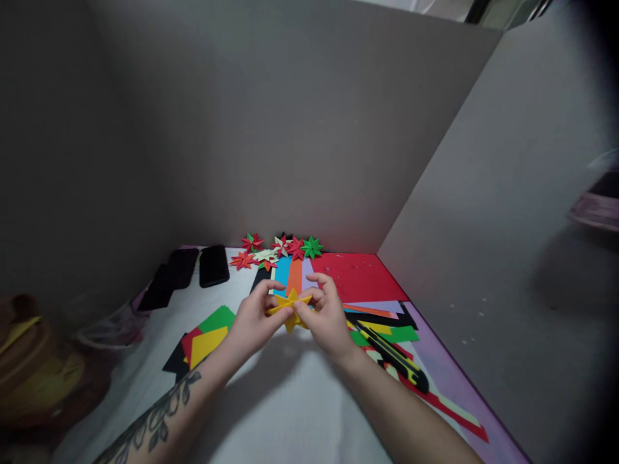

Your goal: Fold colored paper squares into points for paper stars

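Left hand (252, 319): grip pinches yellow star (293, 298) | right hand (333, 320): grip pinches same star | cutter (394, 357): right of hands, atop paper (405, 334) | other stars (295, 249): near back wall (290, 129)

black phone (213, 265), on white surface (290, 419) | dark pieces (182, 269), beside phone | grey panel (290, 129), behind

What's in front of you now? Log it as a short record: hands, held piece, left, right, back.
Left hand: pinching the yellow paper star
Right hand: pinching the same star, opposite side
Held piece: pointed, above the white surface
Left: colored paper pieces, black phone-like slab
Right: yellow-and-black cutter over paper strips
Back: clustered folded stars, red sheet
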A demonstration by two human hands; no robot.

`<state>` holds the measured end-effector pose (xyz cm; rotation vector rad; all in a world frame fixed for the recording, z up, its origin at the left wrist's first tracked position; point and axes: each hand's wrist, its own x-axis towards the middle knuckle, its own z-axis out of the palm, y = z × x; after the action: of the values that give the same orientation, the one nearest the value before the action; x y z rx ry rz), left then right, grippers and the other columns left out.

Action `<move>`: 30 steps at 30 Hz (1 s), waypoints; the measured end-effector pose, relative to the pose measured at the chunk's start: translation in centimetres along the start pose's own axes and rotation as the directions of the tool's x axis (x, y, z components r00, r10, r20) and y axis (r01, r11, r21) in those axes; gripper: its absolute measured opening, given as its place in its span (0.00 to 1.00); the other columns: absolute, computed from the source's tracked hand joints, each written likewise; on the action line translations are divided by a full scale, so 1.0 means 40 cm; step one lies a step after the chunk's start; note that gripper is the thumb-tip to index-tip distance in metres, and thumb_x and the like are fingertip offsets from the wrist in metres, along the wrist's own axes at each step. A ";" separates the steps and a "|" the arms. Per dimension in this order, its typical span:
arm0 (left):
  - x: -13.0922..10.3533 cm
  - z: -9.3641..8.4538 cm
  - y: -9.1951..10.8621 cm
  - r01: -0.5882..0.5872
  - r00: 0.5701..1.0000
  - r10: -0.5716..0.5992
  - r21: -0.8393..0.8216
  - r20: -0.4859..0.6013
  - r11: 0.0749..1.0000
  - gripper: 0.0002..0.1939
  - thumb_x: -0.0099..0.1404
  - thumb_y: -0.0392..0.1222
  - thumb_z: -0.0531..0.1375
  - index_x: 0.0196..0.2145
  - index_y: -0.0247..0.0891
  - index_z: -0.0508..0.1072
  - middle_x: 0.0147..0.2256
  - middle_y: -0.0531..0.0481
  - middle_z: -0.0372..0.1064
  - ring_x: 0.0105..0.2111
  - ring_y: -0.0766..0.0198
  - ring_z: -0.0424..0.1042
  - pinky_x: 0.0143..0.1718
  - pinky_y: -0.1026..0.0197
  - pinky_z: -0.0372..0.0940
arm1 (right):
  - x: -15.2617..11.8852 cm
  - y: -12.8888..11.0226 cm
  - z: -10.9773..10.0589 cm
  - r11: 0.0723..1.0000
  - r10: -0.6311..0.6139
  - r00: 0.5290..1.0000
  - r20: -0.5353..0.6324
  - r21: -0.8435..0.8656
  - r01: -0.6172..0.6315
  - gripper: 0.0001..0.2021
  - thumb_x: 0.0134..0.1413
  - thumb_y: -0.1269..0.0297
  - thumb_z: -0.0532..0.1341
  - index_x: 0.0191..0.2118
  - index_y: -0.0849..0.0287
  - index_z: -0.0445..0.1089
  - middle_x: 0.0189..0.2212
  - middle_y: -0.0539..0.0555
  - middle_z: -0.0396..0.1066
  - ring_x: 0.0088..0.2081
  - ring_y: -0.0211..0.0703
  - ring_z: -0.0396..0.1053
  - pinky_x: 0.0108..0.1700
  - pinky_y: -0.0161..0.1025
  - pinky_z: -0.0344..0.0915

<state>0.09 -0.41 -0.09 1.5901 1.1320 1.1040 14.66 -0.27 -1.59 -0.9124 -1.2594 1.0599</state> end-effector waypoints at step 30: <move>0.027 -0.006 -0.036 0.192 0.955 -0.276 -0.482 -0.109 0.855 0.21 0.46 0.41 0.68 0.34 0.38 0.61 0.17 0.62 0.62 0.18 0.73 0.61 0.25 0.70 0.58 | 0.025 0.013 -0.011 0.981 0.193 0.973 0.129 -0.015 -0.192 0.23 0.39 0.68 0.63 0.43 0.55 0.54 0.22 0.40 0.61 0.22 0.34 0.63 0.26 0.31 0.58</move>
<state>-0.22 0.95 -1.22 0.9659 1.0395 1.2530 15.03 0.85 -1.84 -0.9950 -1.2981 1.2888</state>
